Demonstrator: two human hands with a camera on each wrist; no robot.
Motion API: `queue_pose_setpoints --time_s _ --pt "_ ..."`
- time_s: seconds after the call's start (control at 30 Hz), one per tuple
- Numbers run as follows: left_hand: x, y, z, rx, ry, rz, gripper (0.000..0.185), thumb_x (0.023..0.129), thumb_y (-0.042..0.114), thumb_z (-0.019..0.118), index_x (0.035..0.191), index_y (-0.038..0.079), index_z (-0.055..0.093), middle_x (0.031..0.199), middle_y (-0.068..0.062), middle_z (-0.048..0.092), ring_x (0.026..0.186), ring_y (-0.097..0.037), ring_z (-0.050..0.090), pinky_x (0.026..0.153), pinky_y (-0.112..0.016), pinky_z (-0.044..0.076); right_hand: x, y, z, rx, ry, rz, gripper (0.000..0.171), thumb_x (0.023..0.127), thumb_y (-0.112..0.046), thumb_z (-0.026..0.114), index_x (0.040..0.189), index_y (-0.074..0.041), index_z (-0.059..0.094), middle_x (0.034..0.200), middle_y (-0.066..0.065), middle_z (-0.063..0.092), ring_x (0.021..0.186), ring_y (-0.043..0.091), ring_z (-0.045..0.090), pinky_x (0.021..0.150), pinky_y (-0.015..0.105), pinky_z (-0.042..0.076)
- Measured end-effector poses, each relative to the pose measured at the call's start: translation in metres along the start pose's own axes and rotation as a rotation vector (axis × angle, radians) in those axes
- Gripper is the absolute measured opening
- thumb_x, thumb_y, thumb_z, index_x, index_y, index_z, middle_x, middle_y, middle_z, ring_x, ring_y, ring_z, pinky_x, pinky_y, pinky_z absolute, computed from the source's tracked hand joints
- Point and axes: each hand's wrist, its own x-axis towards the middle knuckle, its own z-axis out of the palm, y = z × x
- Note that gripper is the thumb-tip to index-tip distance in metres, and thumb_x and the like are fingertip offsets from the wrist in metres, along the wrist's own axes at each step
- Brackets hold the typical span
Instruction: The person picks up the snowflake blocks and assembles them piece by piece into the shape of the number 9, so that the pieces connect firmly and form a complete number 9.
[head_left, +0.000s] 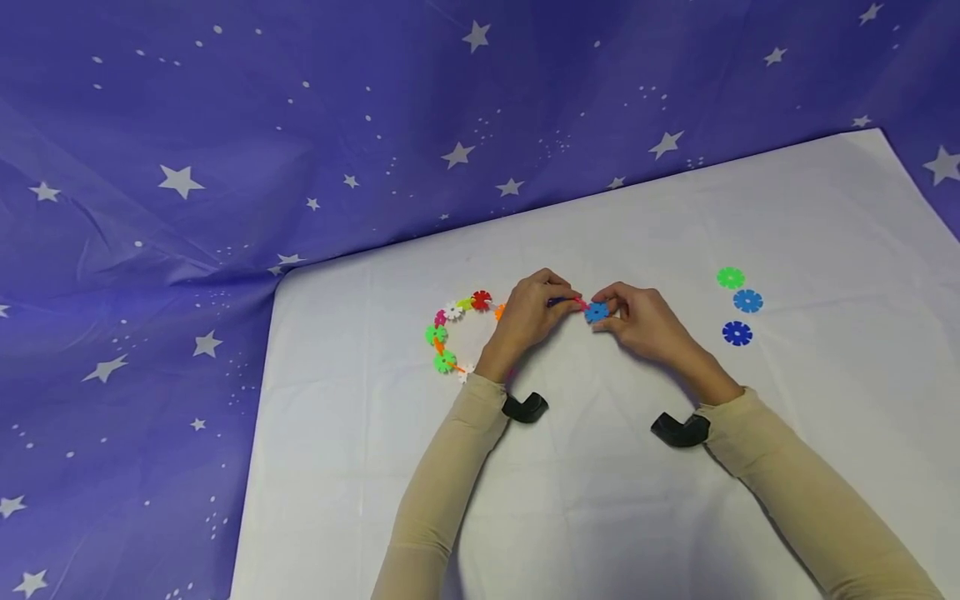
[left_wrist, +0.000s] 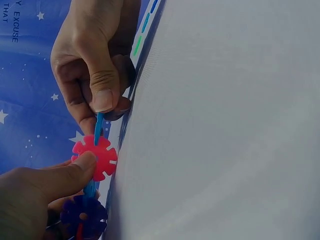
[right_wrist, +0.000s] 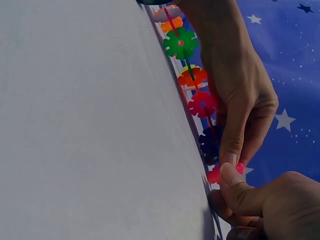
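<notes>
Here, a light blue disc (head_left: 597, 312) is sitting at the centre of the head view, pinched in the right hand (head_left: 643, 321), whose thumb and forefinger are curling round its rim; from the left wrist camera it is showing edge-on as a thin blue strip (left_wrist: 98, 127) slotting into a pink disc (left_wrist: 95, 157) just below it. The left hand (head_left: 529, 314) is gripping that pink disc with its thumb pressing on the face, and a dark blue disc (left_wrist: 83, 216) is hanging beside it at the bottom left of that frame. The two hands are meeting fingertip to fingertip, with the blue piece between them. From the pink disc a chain of coloured discs (head_left: 450, 329) is curving away to the left in an arc, its long axis bending down toward the left wrist. All of this is lying on a white sheet (head_left: 600, 500), which is leaving wide bare room below and to the right of the hands; its far edge is running diagonally from centre left to upper right. Three loose discs, green (head_left: 730, 277), blue (head_left: 747, 301) and dark blue (head_left: 737, 333), are lying in a column well apart to the right. A starry purple cloth (head_left: 225, 167) is filling the upper left.
</notes>
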Motion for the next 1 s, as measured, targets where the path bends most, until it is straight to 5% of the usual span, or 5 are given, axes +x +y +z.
queue_pose_setpoints --time_s 0.57,0.83,1.0 --pt "0.000 0.002 -0.001 0.086 -0.016 -0.026 0.023 0.089 0.031 0.072 0.106 0.016 0.077 0.104 -0.002 0.068 0.096 -0.016 0.064 0.084 -0.028 0.051 0.000 0.003 -0.002 -0.078 -0.006 -0.059 0.040 0.081 -0.017 0.081 0.114 -0.003 0.064 0.079 0.004 0.063 0.063 0.014 0.045 0.055 0.025 0.034" --pt "0.000 0.001 -0.003 0.173 -0.038 -0.047 0.026 0.091 0.034 0.071 0.112 0.019 0.074 0.109 0.001 0.064 0.098 -0.015 0.062 0.085 -0.030 0.049 -0.013 0.033 -0.065 -0.096 0.093 -0.063 0.049 0.079 -0.011 0.082 0.123 -0.004 0.061 0.084 0.004 0.063 0.062 0.010 0.043 0.057 0.020 0.035" --pt "0.001 0.002 -0.004 0.196 -0.108 -0.028 0.031 0.094 0.032 0.067 0.120 0.017 0.070 0.115 -0.001 0.064 0.104 -0.018 0.060 0.092 -0.033 0.047 -0.033 0.065 -0.110 -0.222 0.180 0.130 0.049 0.083 -0.012 0.079 0.126 -0.002 0.058 0.092 0.011 0.058 0.077 0.020 0.046 0.068 0.023 0.035"
